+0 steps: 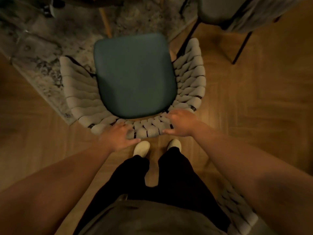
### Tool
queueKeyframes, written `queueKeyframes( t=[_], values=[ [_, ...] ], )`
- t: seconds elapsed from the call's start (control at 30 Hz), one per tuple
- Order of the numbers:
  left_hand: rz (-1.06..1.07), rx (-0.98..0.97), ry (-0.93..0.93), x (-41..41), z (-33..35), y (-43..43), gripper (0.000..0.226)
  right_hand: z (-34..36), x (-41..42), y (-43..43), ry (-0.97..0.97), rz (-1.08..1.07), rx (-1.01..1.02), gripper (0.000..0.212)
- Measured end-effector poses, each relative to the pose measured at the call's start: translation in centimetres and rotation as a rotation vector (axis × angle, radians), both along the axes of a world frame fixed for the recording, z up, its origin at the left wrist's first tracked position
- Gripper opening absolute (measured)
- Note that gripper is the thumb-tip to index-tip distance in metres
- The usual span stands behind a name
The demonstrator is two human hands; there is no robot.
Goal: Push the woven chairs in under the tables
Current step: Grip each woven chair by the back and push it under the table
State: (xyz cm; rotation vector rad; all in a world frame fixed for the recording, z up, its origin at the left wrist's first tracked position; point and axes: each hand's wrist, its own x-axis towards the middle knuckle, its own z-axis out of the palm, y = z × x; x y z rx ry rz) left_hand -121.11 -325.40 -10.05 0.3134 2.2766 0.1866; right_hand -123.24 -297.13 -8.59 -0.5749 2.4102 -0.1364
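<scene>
Directly below me stands a woven chair [189,78] with a dark green seat [135,75] and a thick pale woven back that wraps round it. My left hand [118,136] grips the top of the backrest at its rear left, fingers over the weave and thumb on the outer side. In the same way my right hand [181,124] holds the rear right of the backrest. The chair's front points away from me towards a dark table edge [94,1] at the top, with one wooden table leg [105,21] showing.
A patterned rug [33,48] lies under the chair's front half and the table. Another chair with a grey seat [215,12] and thin black legs stands at the top right. Part of a second woven chair [237,209] sits close behind my right side. My feet are on the wooden floor [254,99].
</scene>
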Motion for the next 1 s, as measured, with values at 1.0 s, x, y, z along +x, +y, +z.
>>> queueKeyframes(
  t=[1.0],
  values=[
    [-0.354,-0.078,0.1,2.5,-3.6,-0.1,0.103,-7.7,8.5,-0.3,0.007,-0.015,0.118,0.117]
  ],
)
